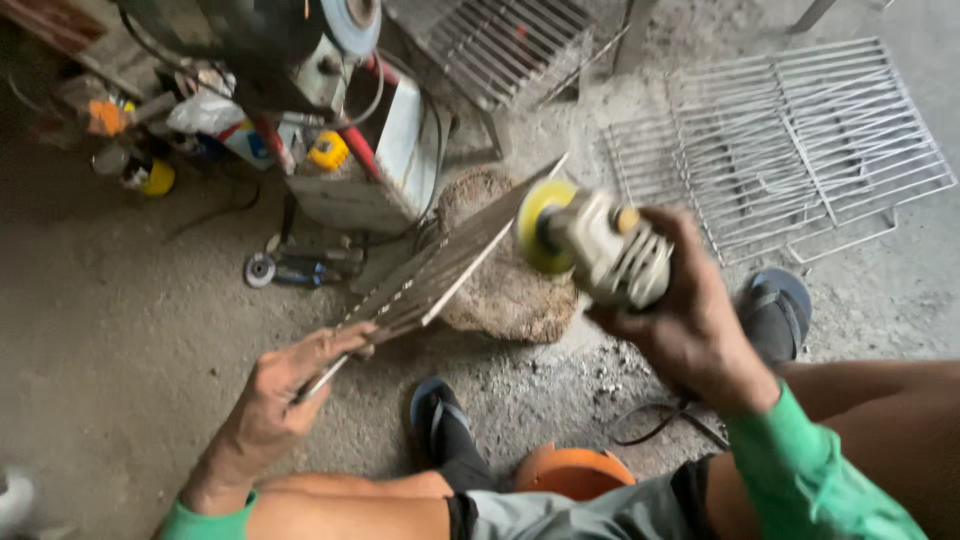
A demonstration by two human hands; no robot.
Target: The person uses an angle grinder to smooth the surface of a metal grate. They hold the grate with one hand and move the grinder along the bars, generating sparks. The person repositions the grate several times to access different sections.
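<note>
Nearest, at btm edge: person's bare legs, grey shorts, green sleeves, and an orange stool (pixel 575 470) partly hidden btwn the knees. Two feet in dark sandals on the concrete floor (pixel 120 330), one just above the stool, the other at rt by the knee. Open floor lies mostly to the left and btm left, dusty and bare; a black cord (pixel 655 425) loops on the floor near the rt leg. Left hand (pixel 275 400) is closed round the lower end of a long flat metal blade (pixel 435 270), fingers wrapped, thumb along the top; blade slants up and rt, its far end reaching the grinder's disc. Right hand (pixel 685 310) is clenched on the body of an angle grinder (pixel 600 250), held in the air, yellow disc facing left and just beside the blade's upper edge; blurred, so can't tell if they touch. Under the blade sits a rough brown stone block (pixel 505 280), blade passing over its left side. Further left on the floor: small tools and a round disc (pixel 260 268). Beyond, a metal machine (pixel 350 130) w/ red tubing and clutter of bottles, crowding the top left. Far top and rt: wire racks (pixel 790 140) lying flat, one overlapping another, filling the floor there up to the frame edge.
</note>
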